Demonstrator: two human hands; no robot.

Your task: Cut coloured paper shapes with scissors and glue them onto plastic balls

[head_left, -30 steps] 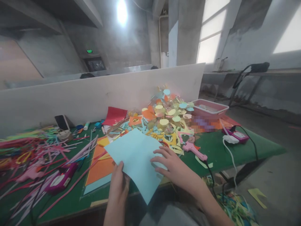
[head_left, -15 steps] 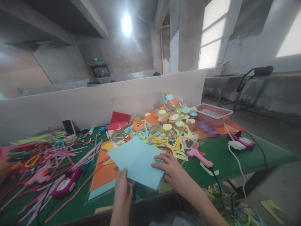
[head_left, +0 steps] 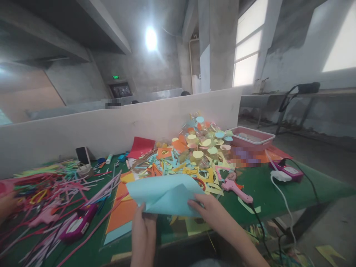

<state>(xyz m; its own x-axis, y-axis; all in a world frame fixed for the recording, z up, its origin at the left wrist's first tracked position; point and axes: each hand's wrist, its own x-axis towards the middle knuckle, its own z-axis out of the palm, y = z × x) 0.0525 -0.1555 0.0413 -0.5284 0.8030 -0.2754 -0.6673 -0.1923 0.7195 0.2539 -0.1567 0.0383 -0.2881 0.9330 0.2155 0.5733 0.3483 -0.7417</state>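
Observation:
A sheet of light blue paper [head_left: 164, 191] is held up over the front of the table, its near right part bent over so that it curves. My left hand [head_left: 144, 217] grips its lower left edge, thumb on top and fingers beneath. At the right side, my right hand [head_left: 204, 207] has its fingers closed on the bent-over part. Below and left of the sheet lie orange paper [head_left: 116, 209] and another light blue sheet [head_left: 119, 233]. Behind it spreads a heap of paper scraps [head_left: 167, 163] with round paper pieces on clear balls [head_left: 198, 154].
A pink glue gun [head_left: 237, 189] lies right of the scraps, its cord over the table edge. Purple power boxes [head_left: 79, 222] sit left and right. Pink strips [head_left: 75, 189] cover the left side, where another person's hand [head_left: 8, 204] reaches in. A pink basket [head_left: 251, 137] stands behind.
The blue sheet was nearly flat and now bends over on its right side. My right hand has moved slightly down and right with the paper's edge.

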